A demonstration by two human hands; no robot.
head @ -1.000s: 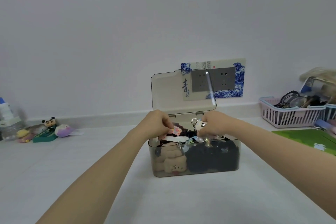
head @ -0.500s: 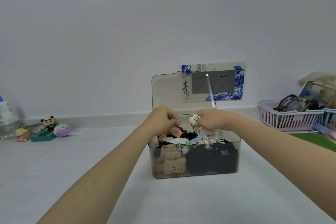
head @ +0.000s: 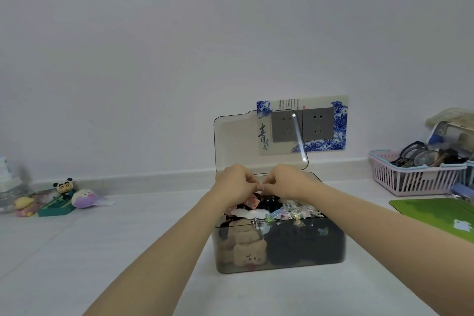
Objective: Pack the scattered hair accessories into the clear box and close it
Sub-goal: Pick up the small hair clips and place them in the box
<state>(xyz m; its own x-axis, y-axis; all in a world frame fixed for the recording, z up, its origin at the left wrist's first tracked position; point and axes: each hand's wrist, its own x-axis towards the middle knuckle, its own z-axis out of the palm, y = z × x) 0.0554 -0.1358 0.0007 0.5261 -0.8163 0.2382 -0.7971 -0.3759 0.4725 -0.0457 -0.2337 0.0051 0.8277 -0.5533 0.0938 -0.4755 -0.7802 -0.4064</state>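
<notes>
Smoky clear plastic forms the box (head: 279, 261), seen in the head view at the middle of a white counter (head: 128, 251). Its long axis runs 9 to 3 o'clock, the front wall faces 6 o'clock, and the lid (head: 246, 141) stands upright, hinged along the 12 o'clock edge. The box is filled to the rim with accessories (head: 289, 213): plush bear pieces (head: 247, 251) at the 9 o'clock side, dark scrunchies (head: 305, 241) at the 3 o'clock side, and shiny clips on top.

Both hands are held over the back of the pile, fingertips touching each other. The left hand (head: 234, 183) and the right hand (head: 288, 182) are curled in a pinch; what is held between them is hidden, and a grip cannot be told from a bare curl.

Behind the lid, at 12 o'clock, a socket plate (head: 318, 126) with a blue floral surround is fixed to the wall. At 3 o'clock, well apart from the box, a pink basket (head: 410, 177) holding glasses is seen, with a green mat (head: 436, 215) nearer. At 9 o'clock small toys (head: 64, 196) are grouped by the wall, beside a bottle (head: 7, 182) cut by the frame edge. Only the forearms cross the counter before the box.
</notes>
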